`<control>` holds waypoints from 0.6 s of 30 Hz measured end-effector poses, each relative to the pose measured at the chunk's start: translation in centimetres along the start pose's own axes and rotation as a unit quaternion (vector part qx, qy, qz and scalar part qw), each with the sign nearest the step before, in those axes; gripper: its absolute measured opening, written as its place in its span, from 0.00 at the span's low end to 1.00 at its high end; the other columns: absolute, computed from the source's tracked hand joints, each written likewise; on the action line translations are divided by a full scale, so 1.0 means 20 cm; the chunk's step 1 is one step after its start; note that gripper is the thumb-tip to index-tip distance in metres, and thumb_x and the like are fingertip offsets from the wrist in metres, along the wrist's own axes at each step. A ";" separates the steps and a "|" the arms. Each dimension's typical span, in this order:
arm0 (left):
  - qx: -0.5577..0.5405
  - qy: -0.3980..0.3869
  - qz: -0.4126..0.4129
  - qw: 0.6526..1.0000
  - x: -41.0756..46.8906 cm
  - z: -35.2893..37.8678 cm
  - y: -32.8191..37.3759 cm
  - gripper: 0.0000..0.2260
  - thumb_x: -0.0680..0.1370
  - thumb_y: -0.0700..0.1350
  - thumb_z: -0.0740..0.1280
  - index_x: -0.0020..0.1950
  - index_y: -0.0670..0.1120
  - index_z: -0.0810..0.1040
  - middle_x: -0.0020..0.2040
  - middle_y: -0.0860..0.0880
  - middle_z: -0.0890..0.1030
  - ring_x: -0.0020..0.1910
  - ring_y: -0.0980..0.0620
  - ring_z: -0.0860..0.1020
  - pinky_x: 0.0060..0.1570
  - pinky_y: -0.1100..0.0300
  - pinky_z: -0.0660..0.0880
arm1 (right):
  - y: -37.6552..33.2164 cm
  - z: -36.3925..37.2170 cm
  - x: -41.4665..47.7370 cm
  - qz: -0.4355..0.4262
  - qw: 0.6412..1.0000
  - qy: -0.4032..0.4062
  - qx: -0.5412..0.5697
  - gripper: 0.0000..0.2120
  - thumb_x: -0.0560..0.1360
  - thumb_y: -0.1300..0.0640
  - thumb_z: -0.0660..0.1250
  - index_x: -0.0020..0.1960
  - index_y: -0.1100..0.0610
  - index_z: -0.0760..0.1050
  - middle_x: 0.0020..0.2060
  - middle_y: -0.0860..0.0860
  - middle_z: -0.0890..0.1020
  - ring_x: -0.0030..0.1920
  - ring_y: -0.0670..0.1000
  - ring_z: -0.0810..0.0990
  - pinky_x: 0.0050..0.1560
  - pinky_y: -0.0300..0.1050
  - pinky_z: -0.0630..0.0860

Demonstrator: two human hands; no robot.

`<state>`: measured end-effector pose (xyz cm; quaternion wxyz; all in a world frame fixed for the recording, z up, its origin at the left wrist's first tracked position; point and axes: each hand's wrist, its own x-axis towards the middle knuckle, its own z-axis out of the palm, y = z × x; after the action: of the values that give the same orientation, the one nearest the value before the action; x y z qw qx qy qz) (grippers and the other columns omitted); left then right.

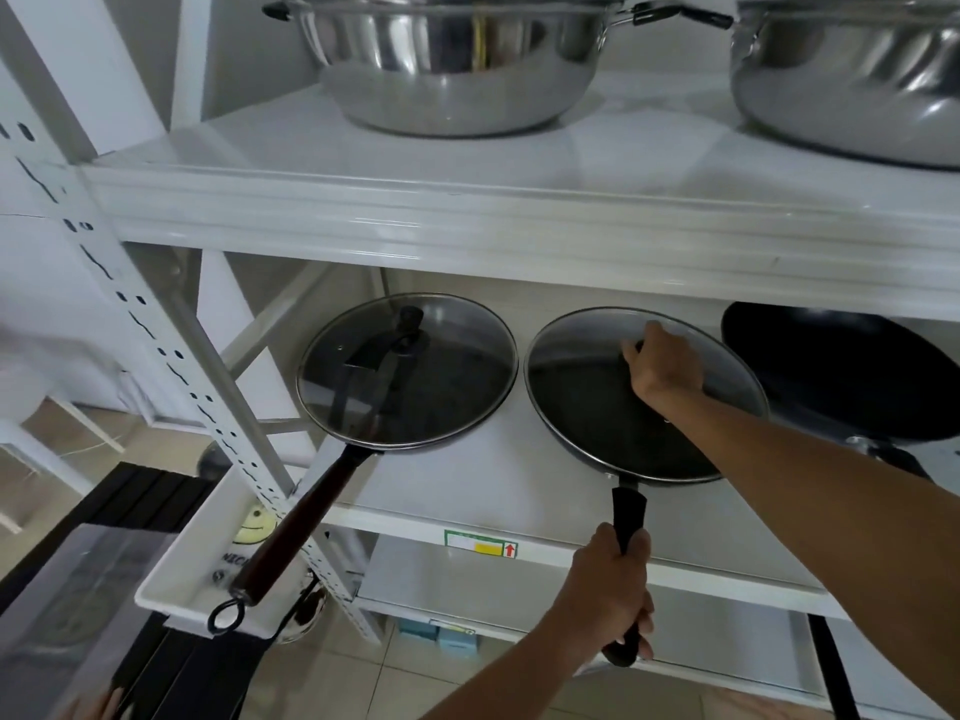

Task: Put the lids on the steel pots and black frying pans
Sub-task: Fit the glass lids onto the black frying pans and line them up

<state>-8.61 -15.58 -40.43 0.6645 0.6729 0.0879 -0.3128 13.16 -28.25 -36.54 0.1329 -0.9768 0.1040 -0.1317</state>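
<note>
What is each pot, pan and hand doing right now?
left pan: glass lid on, on the lower shelf.
middle pan: glass lid tilted on it, not yet flat.
right pan: no lid.
left steel pot: upper shelf, lid on.
right steel pot: upper shelf, top cut off.
left hand: gripping the middle pan's handle.
right hand: holding the lid's knob.

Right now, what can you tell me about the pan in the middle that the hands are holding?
The middle frying pan is round, black and looks metal, with a black handle. It sits on the white shelf. A glass lid rests on it, tilted. The right hand grips the lid's top; the left hand holds the handle.
</note>
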 end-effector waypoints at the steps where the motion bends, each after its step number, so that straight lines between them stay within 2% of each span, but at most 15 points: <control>1: -0.002 -0.009 -0.003 1.000 0.00 -0.01 0.01 0.09 0.82 0.54 0.58 0.52 0.49 0.68 0.32 0.47 0.75 0.23 0.53 0.74 0.24 0.58 0.77 | 0.00 0.01 0.01 -0.001 1.000 -0.005 -0.002 0.16 0.83 0.49 0.58 0.61 0.62 0.70 0.52 0.63 0.81 0.54 0.65 0.79 0.46 0.54 0.73; 4: 0.020 -0.037 -0.015 0.999 0.03 -0.04 0.05 0.10 0.83 0.53 0.58 0.56 0.46 0.69 0.33 0.45 0.78 0.25 0.50 0.78 0.26 0.56 0.80 | 0.01 0.03 0.00 -0.002 1.000 -0.014 -0.016 0.19 0.84 0.49 0.56 0.67 0.62 0.67 0.53 0.64 0.81 0.55 0.66 0.79 0.49 0.56 0.75; 7: 0.178 0.006 -0.013 0.984 0.10 -0.09 0.12 0.15 0.83 0.53 0.57 0.58 0.42 0.72 0.41 0.43 0.81 0.31 0.47 0.82 0.29 0.57 0.82 | 0.02 0.04 -0.03 -0.005 0.999 -0.032 -0.010 0.23 0.84 0.52 0.55 0.75 0.63 0.59 0.55 0.65 0.80 0.56 0.66 0.79 0.51 0.57 0.77; 8: 0.214 0.028 -0.008 0.976 0.12 -0.12 0.15 0.16 0.82 0.54 0.56 0.58 0.42 0.73 0.45 0.42 0.83 0.34 0.45 0.84 0.31 0.56 0.83 | 0.02 0.04 -0.04 -0.011 0.999 -0.037 -0.010 0.25 0.84 0.54 0.56 0.76 0.64 0.56 0.56 0.65 0.80 0.56 0.66 0.79 0.51 0.58 0.77; 10: 0.266 0.082 0.011 0.960 0.14 -0.20 0.22 0.17 0.81 0.55 0.56 0.58 0.42 0.74 0.49 0.40 0.84 0.41 0.43 0.86 0.44 0.49 0.85 | 0.02 0.03 -0.07 -0.019 0.999 -0.046 -0.009 0.30 0.82 0.58 0.59 0.78 0.65 0.51 0.57 0.66 0.79 0.57 0.67 0.78 0.52 0.58 0.77; 12: 0.365 0.170 0.050 0.914 0.12 -0.34 0.29 0.18 0.79 0.54 0.58 0.59 0.42 0.75 0.54 0.41 0.82 0.50 0.41 0.84 0.55 0.49 0.80 | 0.01 0.01 -0.11 -0.027 0.998 -0.058 -0.001 0.33 0.81 0.58 0.61 0.78 0.65 0.48 0.61 0.68 0.76 0.60 0.67 0.75 0.53 0.57 0.76; 13: 0.405 0.219 0.063 0.885 0.10 -0.42 0.31 0.17 0.78 0.52 0.58 0.59 0.42 0.75 0.55 0.41 0.81 0.54 0.39 0.81 0.57 0.50 0.77 | 0.00 0.00 -0.14 -0.028 0.997 -0.068 0.006 0.33 0.81 0.57 0.62 0.78 0.65 0.48 0.63 0.70 0.74 0.60 0.67 0.74 0.52 0.56 0.75; 16: 0.460 0.329 0.104 0.818 -0.02 -0.72 0.32 0.14 0.79 0.51 0.58 0.56 0.42 0.73 0.55 0.38 0.80 0.54 0.37 0.79 0.56 0.46 0.77 | -0.03 -0.05 -0.27 -0.022 0.996 -0.083 0.028 0.35 0.81 0.54 0.62 0.78 0.63 0.45 0.65 0.73 0.66 0.56 0.66 0.77 0.47 0.52 0.74; 18: 0.502 0.381 0.114 0.768 -0.13 -0.95 0.25 0.15 0.79 0.52 0.59 0.59 0.43 0.71 0.58 0.40 0.78 0.58 0.39 0.77 0.58 0.45 0.76 | -0.06 -0.08 -0.39 -0.029 0.996 -0.080 0.019 0.37 0.81 0.52 0.63 0.78 0.62 0.43 0.64 0.71 0.67 0.55 0.65 0.77 0.49 0.54 0.76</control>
<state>-2.20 2.65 -36.39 0.1746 0.9796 0.0869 0.0483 5.59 -25.68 -36.58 0.1556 -0.9841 0.0622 -0.0592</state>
